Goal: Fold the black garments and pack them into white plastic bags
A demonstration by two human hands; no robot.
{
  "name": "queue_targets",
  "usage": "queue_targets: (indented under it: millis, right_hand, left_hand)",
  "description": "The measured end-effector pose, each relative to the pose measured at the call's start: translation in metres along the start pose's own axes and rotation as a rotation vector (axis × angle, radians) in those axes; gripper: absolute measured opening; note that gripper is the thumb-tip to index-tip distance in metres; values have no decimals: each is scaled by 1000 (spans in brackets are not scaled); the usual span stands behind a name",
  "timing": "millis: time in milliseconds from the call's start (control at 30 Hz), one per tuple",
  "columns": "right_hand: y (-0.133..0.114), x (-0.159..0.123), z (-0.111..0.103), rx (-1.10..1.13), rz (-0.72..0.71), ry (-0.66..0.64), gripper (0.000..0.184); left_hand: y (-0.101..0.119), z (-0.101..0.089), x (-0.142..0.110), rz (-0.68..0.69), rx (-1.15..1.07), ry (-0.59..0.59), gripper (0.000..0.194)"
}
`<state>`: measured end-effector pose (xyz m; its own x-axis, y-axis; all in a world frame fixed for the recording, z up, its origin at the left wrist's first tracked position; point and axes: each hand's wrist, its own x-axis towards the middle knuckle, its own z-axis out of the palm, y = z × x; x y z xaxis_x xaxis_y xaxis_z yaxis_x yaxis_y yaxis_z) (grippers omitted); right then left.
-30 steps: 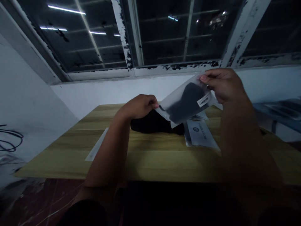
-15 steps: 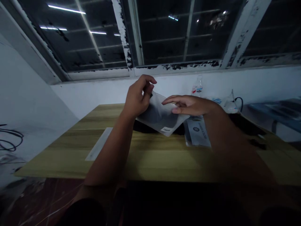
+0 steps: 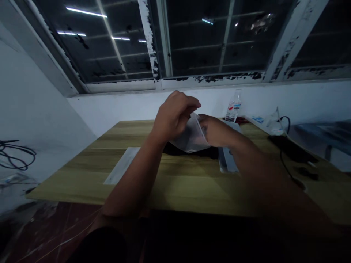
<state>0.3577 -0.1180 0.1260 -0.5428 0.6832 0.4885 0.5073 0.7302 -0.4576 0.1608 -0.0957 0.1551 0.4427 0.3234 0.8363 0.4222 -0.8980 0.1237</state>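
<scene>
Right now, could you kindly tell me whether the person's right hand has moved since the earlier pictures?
Yes. Judged against the white window post, the right hand has moved left and lower, in toward the left hand, and is now at the clear plastic bag.

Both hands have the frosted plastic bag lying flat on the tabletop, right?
No: the head view shows the frosted plastic bag lifted off the tabletop, held up between the left hand and the right hand, above the dark item.
</scene>
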Motion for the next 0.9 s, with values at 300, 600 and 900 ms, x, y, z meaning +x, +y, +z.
queue_targets:
  millis: [300, 600, 900]
  right_hand:
    - [-15, -17, -19, 91, 153, 686, 16]
    - [19, -36, -9, 475, 331, 973, 34]
    - [2, -34, 62, 869, 560, 159, 20]
  left_hand:
    - [-18, -20, -47, -307, -288, -191, 44]
    - [-49, -121, -138, -515, 554, 156, 24]
    - [-46, -169, -207, -520, 321, -695, 68]
